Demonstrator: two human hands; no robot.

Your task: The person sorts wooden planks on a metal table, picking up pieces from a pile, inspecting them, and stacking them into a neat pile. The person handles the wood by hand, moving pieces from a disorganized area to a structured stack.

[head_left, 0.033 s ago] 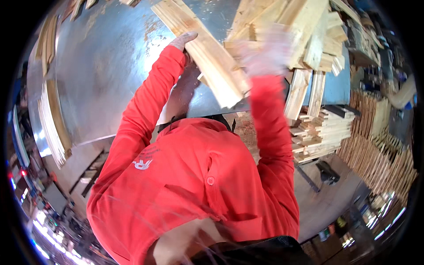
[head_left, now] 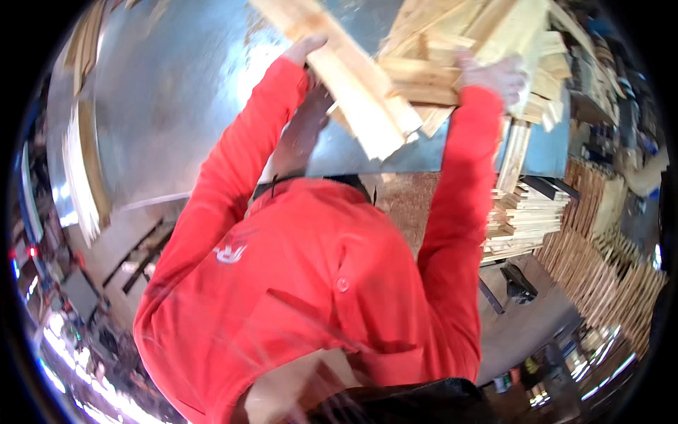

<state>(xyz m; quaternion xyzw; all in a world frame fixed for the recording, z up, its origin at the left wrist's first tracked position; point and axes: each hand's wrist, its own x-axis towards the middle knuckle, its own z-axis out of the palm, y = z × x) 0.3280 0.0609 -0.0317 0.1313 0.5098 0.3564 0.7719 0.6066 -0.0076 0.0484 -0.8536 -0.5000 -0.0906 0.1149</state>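
On the grey metal table point(head_left: 176, 106), a far pile of pale wooden slats point(head_left: 487, 42) lies under the blurred right hand point(head_left: 494, 74), grip unclear, while the left hand point(head_left: 305, 51) clasps a long wooden board point(head_left: 353, 92) slanting toward the near right.

Tight on the right, open on the left

Far right is jammed with a lumber pile point(head_left: 487, 35) and stacked boards point(head_left: 522, 219); the metal tabletop point(head_left: 176, 106) far left is bare, only planks point(head_left: 88, 162) along its left edge.
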